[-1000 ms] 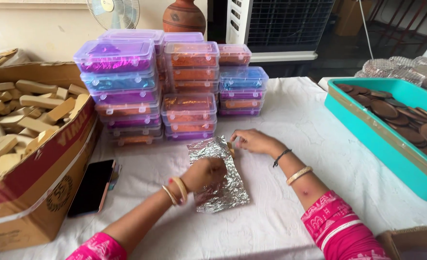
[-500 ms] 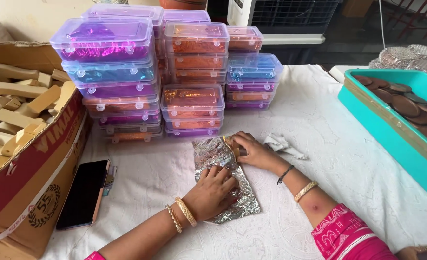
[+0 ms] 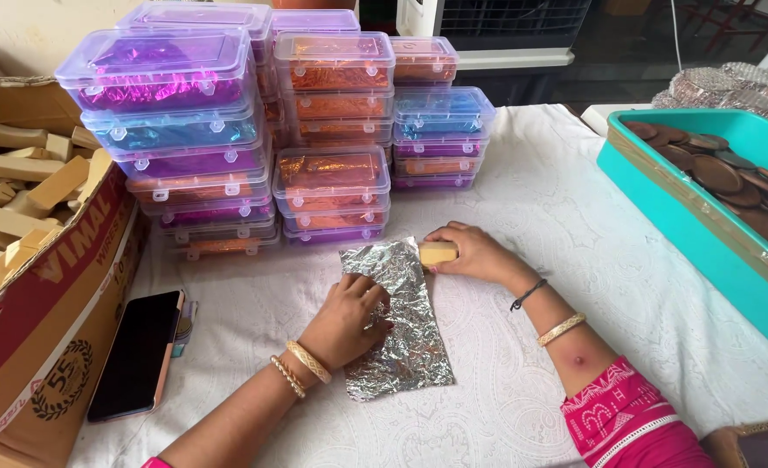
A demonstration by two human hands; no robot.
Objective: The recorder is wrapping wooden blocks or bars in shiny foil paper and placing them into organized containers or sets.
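Head view: silver foil sheet (image 3: pixel 398 316) before stacked clear purple-lidded boxes (image 3: pixel 228 130).

Looks like a home packing setup: stacked plastic boxes (image 3: pixel 228 130), a cardboard carton (image 3: pixel 46 303) of wooden blocks, cloth-covered table (image 3: pixel 574 217).

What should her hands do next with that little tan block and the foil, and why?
Probably slide the tan block onto the foil sheet. The right hand holds it at the sheet's far edge, only partly over it, while the left hand presses the crinkled foil flat on the tablecloth.
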